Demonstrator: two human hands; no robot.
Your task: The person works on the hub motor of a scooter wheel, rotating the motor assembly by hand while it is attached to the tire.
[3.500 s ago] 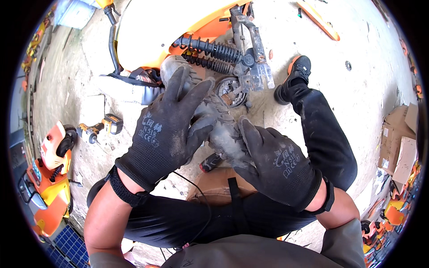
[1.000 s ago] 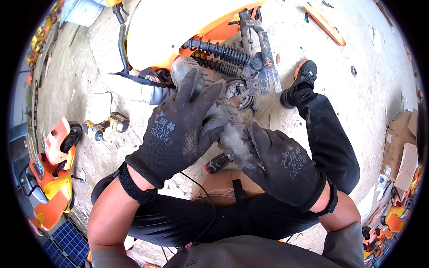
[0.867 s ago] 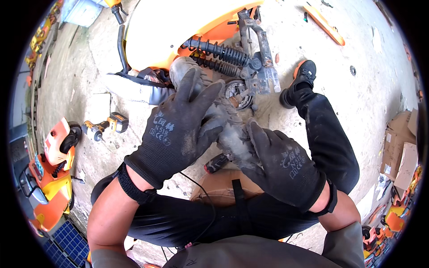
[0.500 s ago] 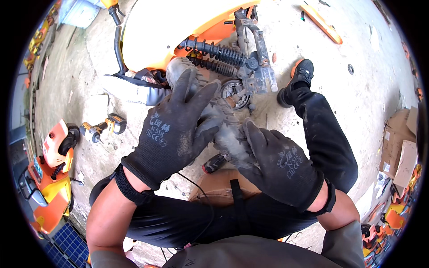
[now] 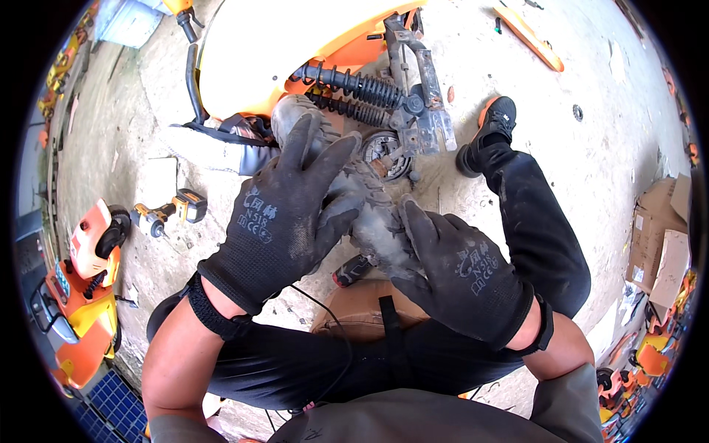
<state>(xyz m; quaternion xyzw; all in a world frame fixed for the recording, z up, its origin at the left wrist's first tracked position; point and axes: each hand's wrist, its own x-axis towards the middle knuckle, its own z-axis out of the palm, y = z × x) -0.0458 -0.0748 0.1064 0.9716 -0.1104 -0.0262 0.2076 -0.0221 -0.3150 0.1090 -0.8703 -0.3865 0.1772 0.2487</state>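
Observation:
A dusty grey tyre (image 5: 378, 221) with a chunky tread stands in front of me, running from my lap side toward the scooter. My left hand (image 5: 288, 203), in a black work glove, lies over its left side with fingers along the tread and thumb bent against it. The gloved right hand (image 5: 461, 269) grips the near end, thumb up along the side; some of its fingers are hidden. Just beyond the tyre is a round metal wheel hub (image 5: 388, 153), below a rusty frame bracket (image 5: 426, 133) and two black coil-spring shock absorbers (image 5: 354, 85).
An orange and white scooter body (image 5: 255, 55) lies ahead. A cordless drill (image 5: 170, 212) rests on the concrete at left, and a red-and-black tool (image 5: 353, 271) lies under my hands. Cardboard boxes (image 5: 657, 240) stand at right. An orange strip (image 5: 529, 37) lies far right.

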